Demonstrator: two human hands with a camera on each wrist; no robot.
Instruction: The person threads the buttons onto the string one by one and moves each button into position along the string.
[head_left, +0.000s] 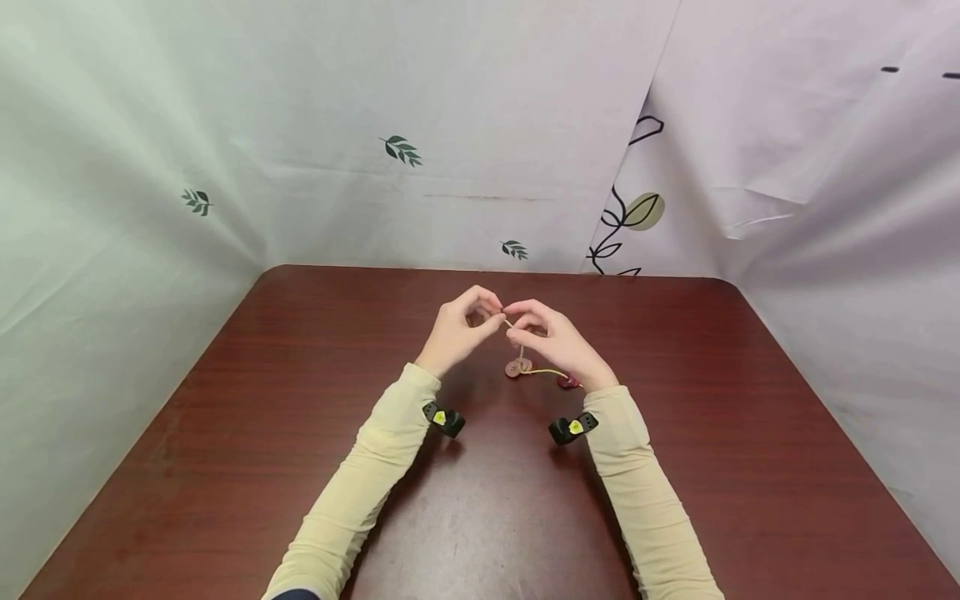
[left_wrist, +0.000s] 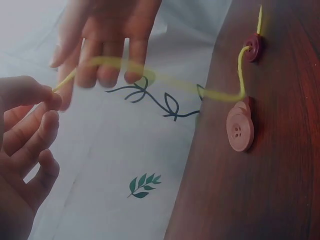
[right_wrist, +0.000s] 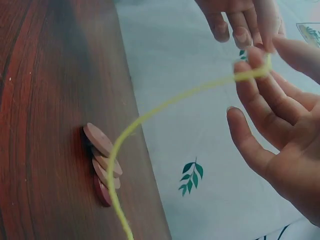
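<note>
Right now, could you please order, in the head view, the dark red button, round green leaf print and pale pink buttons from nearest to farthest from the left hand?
1. Pale pink buttons: slightly right.
2. Dark red button: farther right.
3. Round green leaf print: on the backdrop.

Reddish-brown wood-grain worktop (head_left: 480, 517), far corners rounded, dull sheen toward front middle. Behind and on both sides, pale wrinkled sheeting (head_left: 480, 75), slanting overlap edge right of centre. Small dark-green leaf sprigs (head_left: 402, 151) scattered across; black-outlined vine (head_left: 615, 221) with one olive leaf (head_left: 645, 212) just right of edge. Soft light, pinkish cast at right.
</note>
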